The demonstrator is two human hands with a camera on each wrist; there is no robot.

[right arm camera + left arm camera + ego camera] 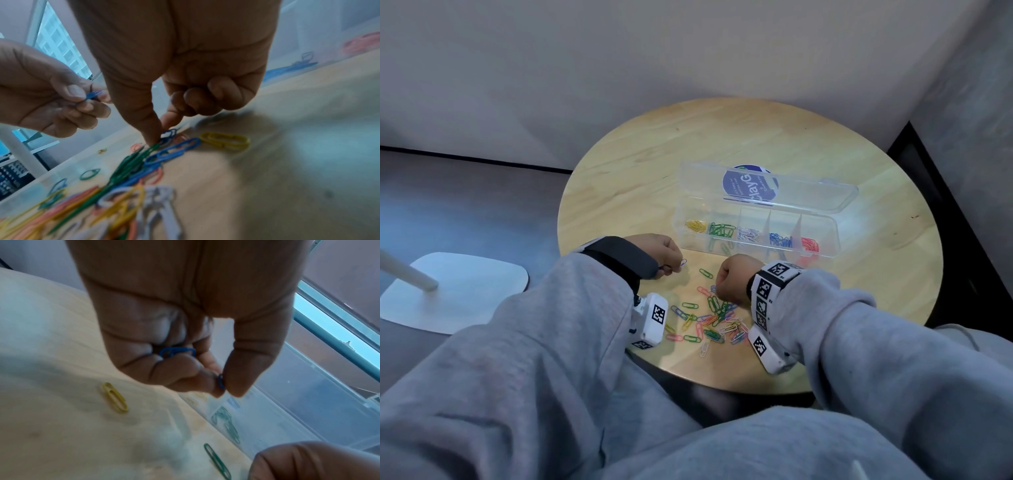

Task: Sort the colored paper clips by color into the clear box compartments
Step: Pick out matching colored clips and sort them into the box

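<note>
The clear box (756, 253) lies open on the round wooden table (640, 178), lid (798, 193) folded back. Its compartments hold yellow (695, 225), green (720, 229), white (749, 234), blue (780, 240) and red clips (810, 245). A mixed pile of clips (712, 320) lies near the front edge. My left hand (680, 265) (225, 391) pinches a blue clip (221, 382) between thumb and index finger, with more blue clips (176, 351) in its curled fingers. My right hand (718, 290) (160, 139) reaches down into the pile, thumb and index tips closing on a blue clip (169, 134).
A lone green clip (705, 273) lies between my hands, and a yellow one (115, 397) sits left of the box. A round blue sticker (750, 186) shows through the lid. A white lamp base (455, 291) stands on the floor at left. Walls close in behind the table.
</note>
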